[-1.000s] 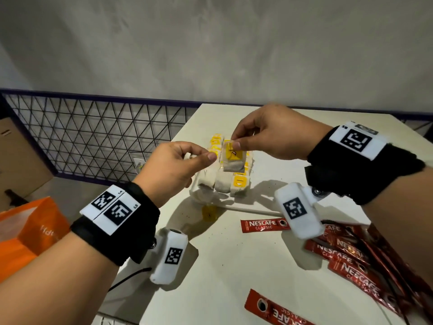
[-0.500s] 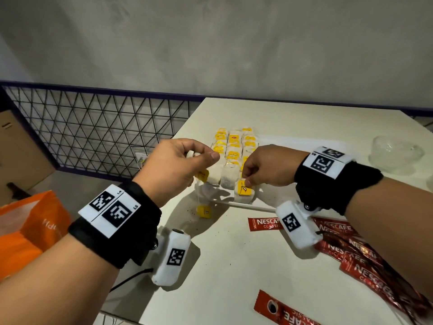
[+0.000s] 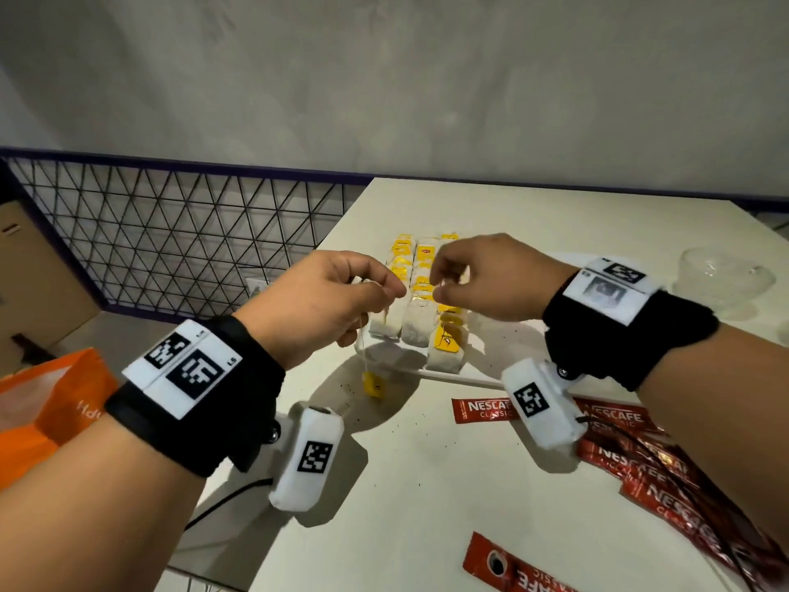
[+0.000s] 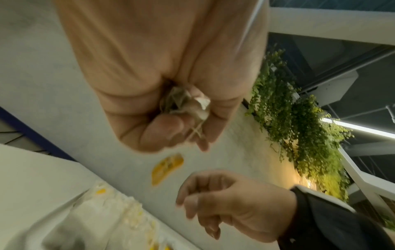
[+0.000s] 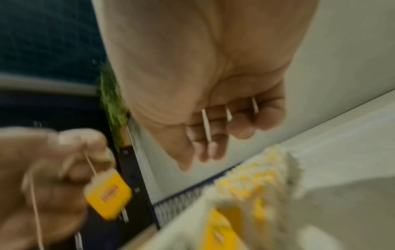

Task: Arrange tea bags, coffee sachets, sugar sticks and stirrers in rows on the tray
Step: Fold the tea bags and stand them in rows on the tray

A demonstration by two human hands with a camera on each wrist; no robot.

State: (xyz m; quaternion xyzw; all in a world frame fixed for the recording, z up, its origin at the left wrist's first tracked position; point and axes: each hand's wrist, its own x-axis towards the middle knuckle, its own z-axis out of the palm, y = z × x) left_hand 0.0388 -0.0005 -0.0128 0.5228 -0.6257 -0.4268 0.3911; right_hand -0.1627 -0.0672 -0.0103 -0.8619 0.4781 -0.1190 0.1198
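Our left hand grips a crumpled white paper tea bag, yellow tag dangling; right hand fingers curled, holding nothing that we can see.

We see both forearms reaching forward, raised above counter, black wristbands with white marker tags on each wrist. Our left hand held knuckles-up, fingers curled into loose fist, thumb pressed against index fingertip, pinching thin string; crumpled paper bunched in palm, per left wrist view. Our right hand level with left, close beside it but apart, fingers curled downward, thumb near index tip; whether anything is pinched there we cannot tell.
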